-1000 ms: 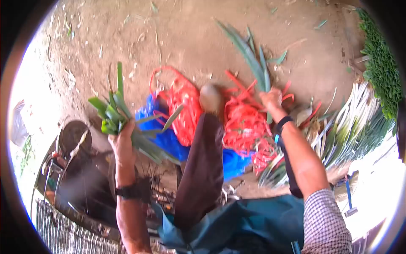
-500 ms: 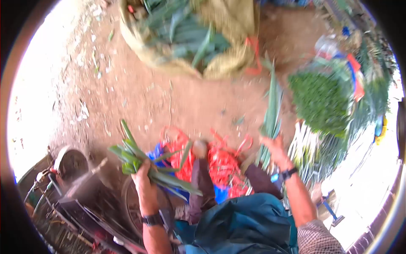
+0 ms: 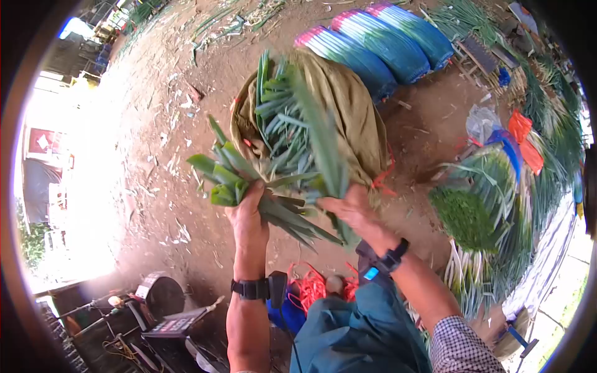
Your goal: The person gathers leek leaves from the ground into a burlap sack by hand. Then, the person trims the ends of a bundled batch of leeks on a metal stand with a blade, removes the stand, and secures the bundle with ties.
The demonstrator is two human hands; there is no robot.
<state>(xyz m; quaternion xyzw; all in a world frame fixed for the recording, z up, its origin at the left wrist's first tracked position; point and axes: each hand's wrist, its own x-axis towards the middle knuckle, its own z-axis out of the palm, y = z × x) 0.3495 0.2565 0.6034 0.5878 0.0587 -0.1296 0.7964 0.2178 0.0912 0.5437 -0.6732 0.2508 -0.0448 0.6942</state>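
My left hand [image 3: 247, 211] is closed around a bunch of cut green leek leaves [image 3: 229, 177], their trimmed ends pointing up and left. Close beside it, my right hand [image 3: 356, 211] grips long leek leaves [image 3: 323, 143] that stand up blurred by motion. Just beyond both hands lies a tan cloth sack [image 3: 354, 102], its mouth open toward the left. More leek leaves [image 3: 287, 133] fill the sack's mouth, partly hidden behind the leaves in my hands.
Three long blue-and-white bundles [image 3: 373, 46] lie behind the sack. At right are piled leeks [image 3: 491, 273], a cut green bundle [image 3: 463, 214] and an orange bag [image 3: 525, 140]. Red plastic strips [image 3: 305, 289] lie near my feet. A weighing scale [image 3: 177, 326] stands lower left.
Both hands have moved forward to the sack, the right one swinging inward with its leaves until beside the left. My view has tilted up, bringing the blue-and-white bundles into sight.
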